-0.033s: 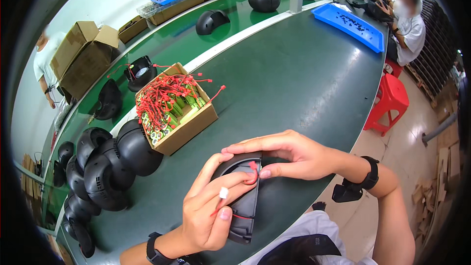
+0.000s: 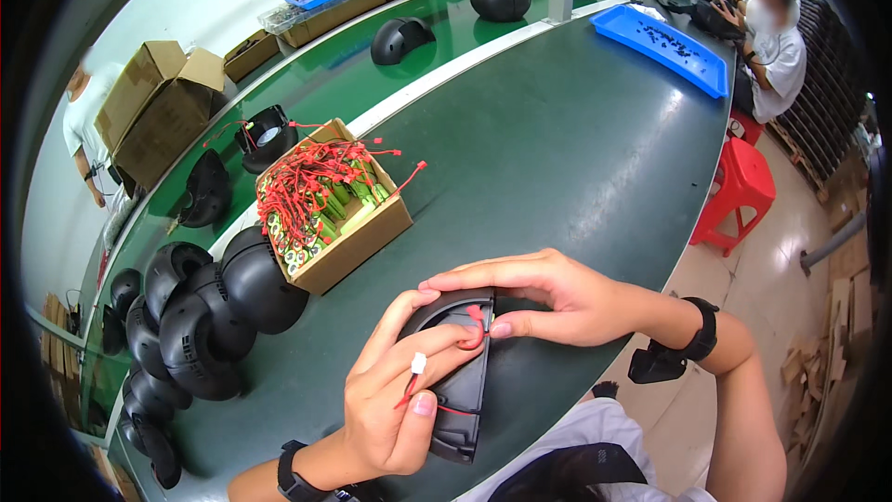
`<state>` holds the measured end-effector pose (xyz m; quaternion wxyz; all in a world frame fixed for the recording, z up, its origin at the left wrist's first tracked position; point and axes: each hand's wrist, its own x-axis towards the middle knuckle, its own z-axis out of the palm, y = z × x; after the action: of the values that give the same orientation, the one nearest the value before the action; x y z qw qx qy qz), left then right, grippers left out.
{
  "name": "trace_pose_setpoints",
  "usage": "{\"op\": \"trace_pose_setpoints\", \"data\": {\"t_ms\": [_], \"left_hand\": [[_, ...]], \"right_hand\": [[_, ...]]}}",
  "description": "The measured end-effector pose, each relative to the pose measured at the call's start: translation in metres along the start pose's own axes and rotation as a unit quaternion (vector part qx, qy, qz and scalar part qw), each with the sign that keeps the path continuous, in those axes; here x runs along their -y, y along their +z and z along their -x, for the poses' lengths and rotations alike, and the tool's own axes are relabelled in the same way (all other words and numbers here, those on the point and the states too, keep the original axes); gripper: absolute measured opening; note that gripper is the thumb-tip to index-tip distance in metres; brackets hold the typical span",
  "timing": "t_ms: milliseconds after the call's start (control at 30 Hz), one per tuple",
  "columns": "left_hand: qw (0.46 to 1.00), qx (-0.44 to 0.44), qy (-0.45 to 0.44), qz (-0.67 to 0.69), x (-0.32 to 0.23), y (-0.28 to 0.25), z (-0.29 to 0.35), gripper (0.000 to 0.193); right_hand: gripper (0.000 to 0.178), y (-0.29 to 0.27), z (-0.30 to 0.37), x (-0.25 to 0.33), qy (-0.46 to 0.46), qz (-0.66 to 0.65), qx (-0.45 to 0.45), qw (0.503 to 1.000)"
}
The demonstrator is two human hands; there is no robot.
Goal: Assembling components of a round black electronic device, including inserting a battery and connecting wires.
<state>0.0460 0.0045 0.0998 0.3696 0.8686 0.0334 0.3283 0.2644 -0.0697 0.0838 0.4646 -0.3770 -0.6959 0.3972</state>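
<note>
A black half-round plastic shell (image 2: 465, 428) is at the table's near edge, its hollow side toward me. My left hand (image 2: 395, 390) lies over it, one finger along the upper rim and another pressing a red wire lead (image 2: 472, 339) inside. At the lead's upper end is a red plug (image 2: 476, 312). A small white plug (image 2: 418, 363) on thin wires pokes out between the left fingers and thumb. My right hand (image 2: 557, 297) pinches the shell's upper right end, its thumb beside the red plug. The left palm hides part of the shell's inside.
Left of my hands an open cardboard box (image 2: 358, 251) holds green battery packs with red leads. Several black shells (image 2: 200, 339) are heaped beside it. A blue tray (image 2: 660, 46) of small black parts lies far right, near a seated person and a red stool (image 2: 739, 191).
The white plug has tipped slightly left and up. The red plug has shifted slightly left. Both hands stay in nearly the same place on the shell.
</note>
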Motion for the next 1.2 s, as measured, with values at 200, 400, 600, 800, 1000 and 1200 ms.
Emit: {"op": "trace_pose_setpoints", "data": {"t_ms": [200,400,600,800,1000,1200], "left_hand": [[1.000,0.000,0.021,0.013,-0.001,0.001,-0.003,0.038],[0.994,-0.062,-0.075,-0.041,-0.006,-0.013,-0.001,0.044],[0.984,-0.091,-0.098,-0.116,-0.012,-0.042,0.027,0.043],[0.992,-0.064,-0.089,-0.061,-0.007,-0.038,0.031,0.046],[0.993,-0.065,-0.094,-0.038,0.002,-0.046,0.033,0.044],[0.994,-0.075,-0.076,-0.020,0.001,-0.042,0.031,0.043]], "right_hand": [[0.047,0.004,0.003,0.002,-0.031,0.077,-0.047,0.995],[0.045,-0.047,-0.053,0.009,-0.086,0.214,0.068,0.971],[0.041,-0.194,-0.197,-0.052,-0.062,0.518,-0.098,0.848],[0.077,-0.275,-0.253,-0.171,0.020,0.674,-0.140,0.725],[0.076,-0.280,-0.270,-0.184,0.081,0.702,-0.147,0.692],[0.071,-0.295,-0.259,-0.153,0.081,0.715,-0.021,0.694]]}}
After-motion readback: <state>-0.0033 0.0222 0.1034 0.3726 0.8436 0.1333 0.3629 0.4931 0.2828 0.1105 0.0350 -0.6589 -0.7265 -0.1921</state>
